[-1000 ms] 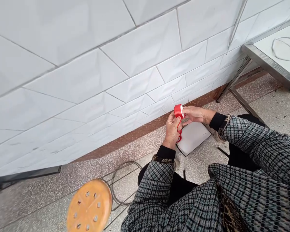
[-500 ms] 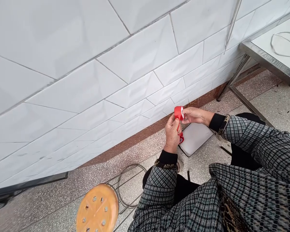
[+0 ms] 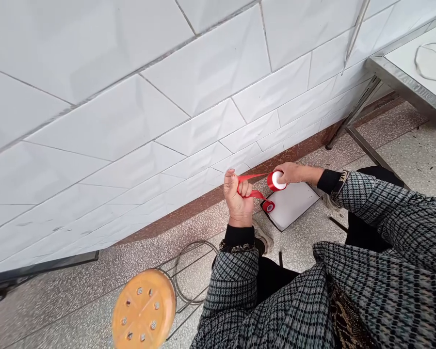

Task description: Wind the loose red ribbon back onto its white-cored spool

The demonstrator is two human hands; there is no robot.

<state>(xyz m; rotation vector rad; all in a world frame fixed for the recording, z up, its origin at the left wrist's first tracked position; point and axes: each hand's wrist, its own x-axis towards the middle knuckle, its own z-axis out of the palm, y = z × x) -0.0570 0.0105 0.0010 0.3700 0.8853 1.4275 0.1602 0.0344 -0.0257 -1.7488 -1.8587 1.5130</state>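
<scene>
A roll of red ribbon (image 3: 276, 181) with a white core is gripped by my right hand (image 3: 289, 173), fingers at its open side. From it a red strip (image 3: 252, 177) stretches leftwards to my left hand (image 3: 239, 196), which is closed around the strip. Below that hand another length of the strip runs right to a smaller red roll (image 3: 268, 206). This small roll overlaps the near left edge of a flat white board (image 3: 289, 206) with dark edges, lying on the floor. Whether the small roll rests on the board or hangs above it, I cannot tell.
The white tiled wall (image 3: 188, 116) rises in front. An orange round stool (image 3: 145, 310) with a wire frame stands at the lower left. A metal-framed table (image 3: 403, 77) with a looped wire on top is at the upper right. Speckled floor (image 3: 206, 228) lies between.
My hands have moved apart, my left hand going left. Red strip now stretches between it and the roll in my right hand. The small red roll shows clear of my left hand.
</scene>
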